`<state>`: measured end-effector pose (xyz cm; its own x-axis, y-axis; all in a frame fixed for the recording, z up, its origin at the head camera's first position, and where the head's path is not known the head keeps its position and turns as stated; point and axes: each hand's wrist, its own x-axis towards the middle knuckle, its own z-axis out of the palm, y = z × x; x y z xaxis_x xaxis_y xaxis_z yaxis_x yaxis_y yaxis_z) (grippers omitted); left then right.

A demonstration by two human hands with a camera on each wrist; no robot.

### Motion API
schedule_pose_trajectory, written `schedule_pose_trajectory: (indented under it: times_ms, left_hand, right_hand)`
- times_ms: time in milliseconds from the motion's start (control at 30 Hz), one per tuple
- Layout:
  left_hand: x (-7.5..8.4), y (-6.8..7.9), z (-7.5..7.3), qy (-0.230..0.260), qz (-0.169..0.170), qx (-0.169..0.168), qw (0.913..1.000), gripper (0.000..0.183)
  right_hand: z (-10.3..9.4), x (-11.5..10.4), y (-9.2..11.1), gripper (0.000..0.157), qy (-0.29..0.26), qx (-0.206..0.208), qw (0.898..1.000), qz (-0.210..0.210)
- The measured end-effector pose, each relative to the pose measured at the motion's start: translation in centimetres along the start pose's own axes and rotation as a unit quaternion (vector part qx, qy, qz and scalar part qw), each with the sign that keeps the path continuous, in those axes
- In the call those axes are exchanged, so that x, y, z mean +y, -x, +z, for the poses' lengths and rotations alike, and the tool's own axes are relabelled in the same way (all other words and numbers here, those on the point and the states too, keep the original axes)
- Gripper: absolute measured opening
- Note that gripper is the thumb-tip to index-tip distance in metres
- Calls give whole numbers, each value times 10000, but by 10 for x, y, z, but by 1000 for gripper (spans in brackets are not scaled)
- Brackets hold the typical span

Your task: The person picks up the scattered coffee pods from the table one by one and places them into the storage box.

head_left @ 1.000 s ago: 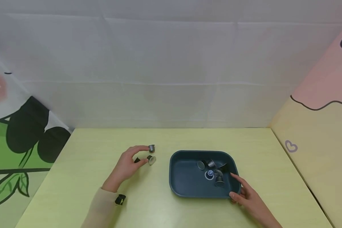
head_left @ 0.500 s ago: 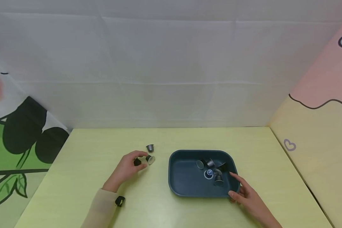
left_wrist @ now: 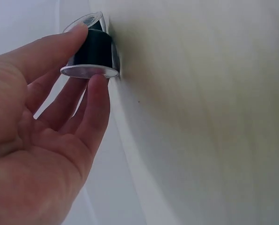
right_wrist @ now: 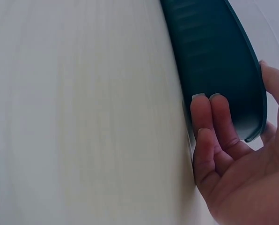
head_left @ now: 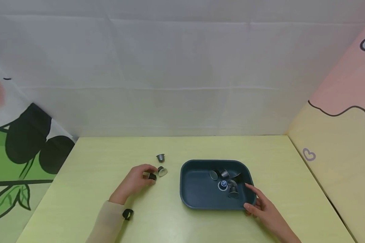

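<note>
In the left wrist view my left hand (left_wrist: 60, 126) pinches a black coffee capsule (left_wrist: 93, 49), the thumb at its narrow end and a fingertip against its silvery lid. The head view shows the same left hand (head_left: 137, 180) low over the table, left of the tray. Just beyond its fingertips lies a dark capsule with a pale lid (head_left: 162, 172), and a grey capsule (head_left: 160, 157) stands farther back. My right hand (head_left: 265, 210) holds the near right corner of a dark blue tray (head_left: 197, 199); in the right wrist view its fingers (right_wrist: 220, 117) lie along the outer wall.
Several capsules (head_left: 233, 192) lie in the right half of the tray, one of them blue (head_left: 223, 184). Between left hand and tray runs a strip of the pale yellow table (head_left: 170, 216). A white cloth backdrop (head_left: 182, 111) rises behind the table's far edge.
My left hand has come away from the grey capsule at the back, moved nearer, and now pinches the black one, which has shifted slightly right. My right hand stays on the tray.
</note>
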<state>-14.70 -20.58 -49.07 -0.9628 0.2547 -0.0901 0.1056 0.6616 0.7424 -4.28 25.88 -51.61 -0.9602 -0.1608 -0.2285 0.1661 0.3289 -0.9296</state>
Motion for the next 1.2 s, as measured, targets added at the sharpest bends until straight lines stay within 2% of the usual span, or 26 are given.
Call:
schedule_pose_trajectory:
  times_ms: [333,600,933,1200]
  left_hand:
    - [-2,2,-1,73,-227,-104,9997,39]
    - [-4,4,-2,141,-168,-194,9996,44]
    - [-1,6,-3,242,-377,-108,9989,33]
    - [0,8,-4,202,-334,-46,9992,28]
  right_hand:
    - [0,0,-1,65,69,-12,9999,82]
    - [-2,-1,0,65,236,-59,9996,171]
    - [-1,0,0,65,265,-49,9995,146]
    - [-1,2,-1,65,236,-25,9997,83]
